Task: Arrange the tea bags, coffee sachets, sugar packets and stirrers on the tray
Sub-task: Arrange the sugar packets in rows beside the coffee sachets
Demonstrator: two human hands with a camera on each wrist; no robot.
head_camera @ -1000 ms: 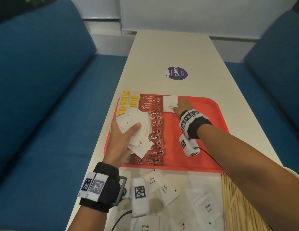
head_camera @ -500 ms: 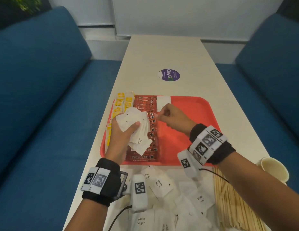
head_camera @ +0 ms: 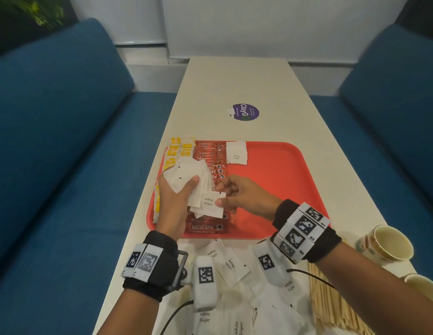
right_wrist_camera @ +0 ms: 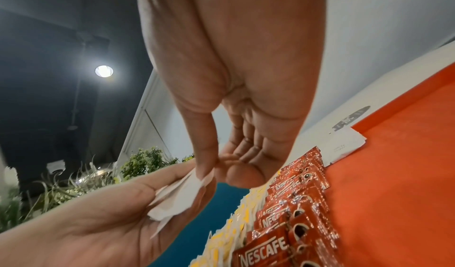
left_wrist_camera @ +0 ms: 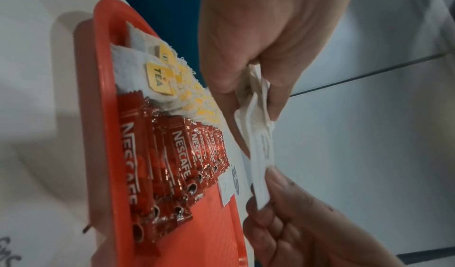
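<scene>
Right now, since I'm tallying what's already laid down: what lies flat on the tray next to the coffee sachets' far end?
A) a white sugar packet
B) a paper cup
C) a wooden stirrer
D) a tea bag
A: a white sugar packet lies flat on the red tray beside the coffee sachets.

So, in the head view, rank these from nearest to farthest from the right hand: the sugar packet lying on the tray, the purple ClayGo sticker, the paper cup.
Measured from the right hand:
1. Sugar packet lying on the tray, just ahead of the hand, beside the Nescafe sachets.
2. Purple ClayGo sticker, farther up the table, beyond the tray.
3. Paper cup, off to the right at the table's near edge.
</scene>
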